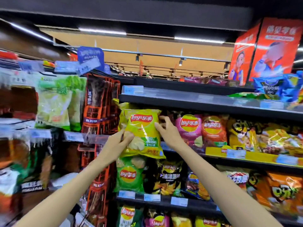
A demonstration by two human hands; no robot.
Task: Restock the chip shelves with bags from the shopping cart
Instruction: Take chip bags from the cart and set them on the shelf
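Observation:
A yellow-green Lay's chip bag point(142, 128) stands upright at the left end of the second chip shelf point(213, 104), in front of another yellow bag. My left hand point(122, 139) grips its lower left edge, thumb on the front. My right hand point(164, 126) touches the bag's right edge, with its fingers curled toward the gap beside a pink Lay's bag point(189, 128). The shopping cart is out of view.
Red, orange and yellow snack bags point(246, 136) fill the shelf to the right. Green and black chip bags point(129, 176) sit one shelf below. A hanging strip of dark red packets point(100, 112) borders the left side. Blue bags point(277, 87) lie on the top shelf.

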